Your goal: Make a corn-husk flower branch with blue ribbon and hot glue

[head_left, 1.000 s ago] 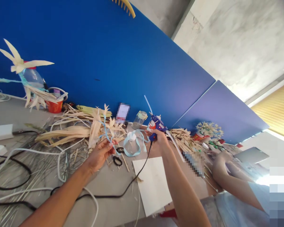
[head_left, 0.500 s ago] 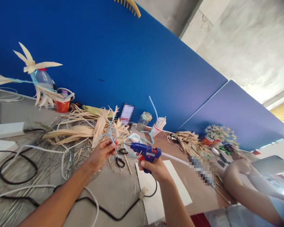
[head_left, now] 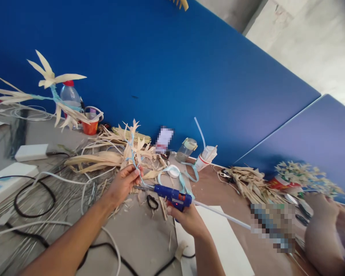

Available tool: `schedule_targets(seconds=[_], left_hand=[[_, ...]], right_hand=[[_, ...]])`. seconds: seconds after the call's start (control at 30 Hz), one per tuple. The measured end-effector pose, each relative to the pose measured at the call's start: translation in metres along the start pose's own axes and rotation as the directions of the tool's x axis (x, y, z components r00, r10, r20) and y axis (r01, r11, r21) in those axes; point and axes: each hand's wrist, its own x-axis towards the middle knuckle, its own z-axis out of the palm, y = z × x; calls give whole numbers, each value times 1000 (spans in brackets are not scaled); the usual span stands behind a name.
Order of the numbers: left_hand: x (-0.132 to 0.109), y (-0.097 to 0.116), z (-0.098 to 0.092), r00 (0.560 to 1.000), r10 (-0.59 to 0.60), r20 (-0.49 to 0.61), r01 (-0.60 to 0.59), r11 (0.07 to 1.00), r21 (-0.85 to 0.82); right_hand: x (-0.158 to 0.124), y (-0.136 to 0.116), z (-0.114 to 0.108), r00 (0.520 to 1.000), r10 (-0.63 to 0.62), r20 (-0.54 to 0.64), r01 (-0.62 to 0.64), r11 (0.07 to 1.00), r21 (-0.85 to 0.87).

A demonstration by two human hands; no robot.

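My left hand (head_left: pixel 126 180) pinches the blue-wrapped stem of a corn husk flower sprig (head_left: pixel 131 147), whose pale pointed petals rise above the fingers. In my right hand (head_left: pixel 186 218) is a blue hot glue gun (head_left: pixel 172 194) with a small red light showing. A long white glue stick (head_left: pixel 224 216) runs out of its back. The metal nozzle points left, close to the lower stem just under my left fingertips; whether it touches I cannot tell. Black-handled scissors (head_left: pixel 152 202) lie below the nozzle, partly hidden.
Dried corn husks (head_left: pixel 97 163) and thin stalks litter the table. White power strips (head_left: pixel 11 184) and looping cables lie at left. A roll of blue tape (head_left: pixel 173 171), a glass jar (head_left: pixel 186 149) and a white cup (head_left: pixel 206 158) stand behind. A co-worker's arm (head_left: pixel 323 230) is at right.
The glue gun has moved lower and its nozzle has come closer to the stem below my left fingers. The view has shifted, so the background sits further right.
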Motion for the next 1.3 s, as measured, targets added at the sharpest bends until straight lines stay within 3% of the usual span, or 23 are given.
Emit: schedule_targets(seconds=[0.57,0.8,1.3], left_hand=[[-2,1,3,1000,3,-1,-3,1000,31],[-2,2,3,1000,1,9,-1,1000,19],[0,-1,-1,997,19,68,-18,1000,-12]], right_hand=[[2,-5,10,992,-127,-1,126,984,-128],[0,-10,10,997,-68,19,70,993,-95],[-1,-8,9,992,-124,-5,123,985,-120]])
